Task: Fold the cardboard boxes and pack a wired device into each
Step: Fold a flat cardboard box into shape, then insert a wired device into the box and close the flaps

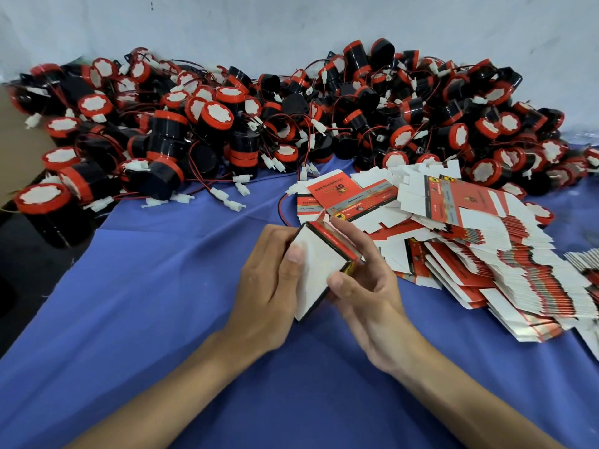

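Note:
A small cardboard box [319, 270], white inside with red and black print on its edge, is held between both hands above the blue cloth. My left hand [269, 286] grips its left side, thumb pressed on the white panel. My right hand [363, 280] holds its right side, fingers along the red edge and thumb at the lower corner. A sprawling stack of flat red-and-white box blanks [486, 254] lies to the right. A large heap of black and red wired devices [291, 118] with white connectors runs along the back.
A blue cloth [162, 303] covers the table. One red and black wire [281, 209] curls just beyond the hands. A brown cardboard carton [16, 150] sits at the far left edge. A pale wall [291, 24] stands behind the heap.

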